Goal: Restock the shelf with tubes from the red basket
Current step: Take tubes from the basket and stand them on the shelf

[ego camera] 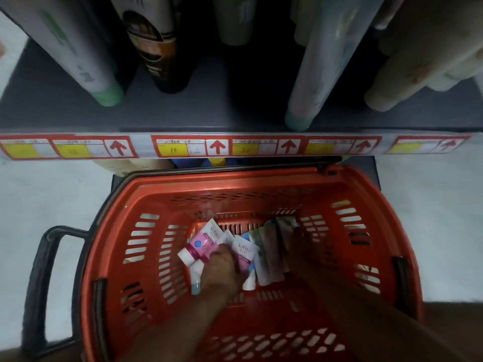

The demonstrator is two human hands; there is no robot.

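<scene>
The red basket (146, 194) stands on the floor below the shelf (209, 105). Several tubes lie on its bottom: pink and white ones (202, 244) on the left, pale green and white ones (269, 246) on the right. My left hand (222, 270) is down among the pink tubes, its fingers curled over them. My right hand (303, 246) reaches onto the pale tubes, dark and partly in shadow; its grip is unclear.
Tall tubes stand on the dark shelf: a green-capped one (86, 61) at left, a black one (154, 45), a pale one (321, 64) at right. A price-label strip (217, 146) with red arrows runs along the shelf edge. The basket's black handle (44, 283) sticks out left.
</scene>
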